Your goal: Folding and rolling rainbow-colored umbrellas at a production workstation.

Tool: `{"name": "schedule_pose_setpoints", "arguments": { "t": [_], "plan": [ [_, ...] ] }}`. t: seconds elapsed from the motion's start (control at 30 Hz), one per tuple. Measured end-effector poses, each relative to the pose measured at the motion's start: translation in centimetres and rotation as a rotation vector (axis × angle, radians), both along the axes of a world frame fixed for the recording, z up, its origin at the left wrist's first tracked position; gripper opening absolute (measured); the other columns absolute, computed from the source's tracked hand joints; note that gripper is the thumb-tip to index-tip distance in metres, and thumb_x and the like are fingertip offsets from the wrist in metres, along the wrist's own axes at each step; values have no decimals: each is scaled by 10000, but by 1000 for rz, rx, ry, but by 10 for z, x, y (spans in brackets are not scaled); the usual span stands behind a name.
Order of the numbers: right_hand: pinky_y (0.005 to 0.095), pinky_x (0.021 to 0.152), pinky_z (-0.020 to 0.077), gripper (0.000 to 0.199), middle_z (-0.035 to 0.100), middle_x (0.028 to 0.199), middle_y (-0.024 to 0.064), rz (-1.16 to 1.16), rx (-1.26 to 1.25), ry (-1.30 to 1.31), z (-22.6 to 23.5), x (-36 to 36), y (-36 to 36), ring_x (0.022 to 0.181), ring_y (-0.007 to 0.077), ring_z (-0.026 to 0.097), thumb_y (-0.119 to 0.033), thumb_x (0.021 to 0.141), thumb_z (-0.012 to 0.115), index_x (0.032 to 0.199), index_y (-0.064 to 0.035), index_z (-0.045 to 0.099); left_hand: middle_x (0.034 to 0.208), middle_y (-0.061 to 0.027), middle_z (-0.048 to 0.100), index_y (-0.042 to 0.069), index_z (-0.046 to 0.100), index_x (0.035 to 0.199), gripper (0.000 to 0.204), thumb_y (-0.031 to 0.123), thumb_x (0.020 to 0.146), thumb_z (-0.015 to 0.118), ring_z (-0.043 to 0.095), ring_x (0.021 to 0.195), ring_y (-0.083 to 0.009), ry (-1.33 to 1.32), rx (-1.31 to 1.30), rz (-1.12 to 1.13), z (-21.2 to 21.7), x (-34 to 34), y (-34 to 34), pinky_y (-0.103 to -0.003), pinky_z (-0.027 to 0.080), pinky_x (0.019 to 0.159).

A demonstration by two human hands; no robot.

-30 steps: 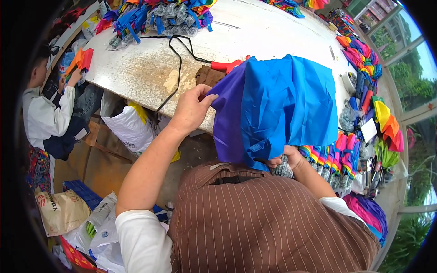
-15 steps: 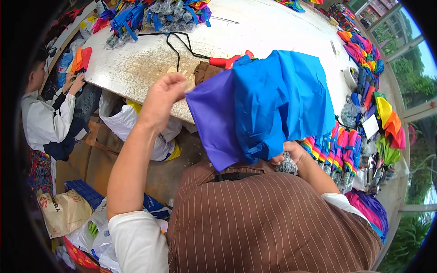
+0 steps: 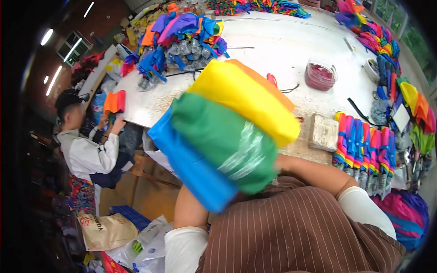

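A folding umbrella (image 3: 218, 136) with loose blue, green, yellow and orange panels is held up in front of my apron, above the table's near edge. Clear streaks of glare cross its green panel. My right hand (image 3: 284, 164) is at the umbrella's lower right edge, its fingers mostly hidden behind the cloth. The umbrella's handle is covered too. My left forearm (image 3: 189, 209) runs up beneath the blue panel, which hides the left hand.
On the white table (image 3: 273, 41) lie a heap of umbrellas (image 3: 186, 50), a clear tub (image 3: 321, 75) with dark red contents, a worn block (image 3: 324, 132) and a row of rolled rainbow umbrellas (image 3: 364, 145). Another person (image 3: 84, 150) handles an orange-red umbrella at the left.
The umbrella has turned, so green, yellow and orange panels now show instead of purple. My left hand, which was at the purple panel's corner, has dropped behind the cloth. The view has shifted.
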State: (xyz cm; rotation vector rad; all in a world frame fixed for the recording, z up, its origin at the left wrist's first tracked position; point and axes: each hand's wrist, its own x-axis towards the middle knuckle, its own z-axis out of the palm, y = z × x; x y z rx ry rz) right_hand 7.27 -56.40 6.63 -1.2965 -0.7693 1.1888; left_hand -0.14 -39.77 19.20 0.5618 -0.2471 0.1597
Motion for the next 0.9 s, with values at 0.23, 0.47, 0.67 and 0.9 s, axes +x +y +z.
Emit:
{"name": "schedule_pose_setpoints", "arguments": {
  "t": [0.23,0.47,0.67,0.9],
  "plan": [
    [398,820,476,581,599,1081,226,-175,-235,-848,91,-11,-6,953,355,607,-366,763,728,1183,-21,524,1402,-107,395,115,324,1396,571,485,961,352,420,1255,-279,237,81,290,-16,-5,33,-465,373,1034],
    [211,437,424,413,580,696,87,564,86,718,53,-20,-17,500,109,537,-363,842,645,1003,3,539,1305,-116,463,99,397,1323,502,448,963,363,474,1170,-280,170,61,277,-19,-2,49,-456,404,995],
    [229,588,484,351,632,799,101,-10,213,-662,41,2,-28,720,111,619,-306,821,659,1036,-36,594,1222,-124,522,85,459,1260,451,416,965,373,521,1097,-280,146,28,244,-19,-1,57,-447,430,962],
    [239,564,482,333,601,781,58,469,56,7,27,5,-49,668,101,585,-286,830,672,1016,-24,584,1115,-203,570,106,438,1214,346,250,909,513,588,988,-323,-252,126,188,7,-9,36,-438,468,910]
  ]
}}
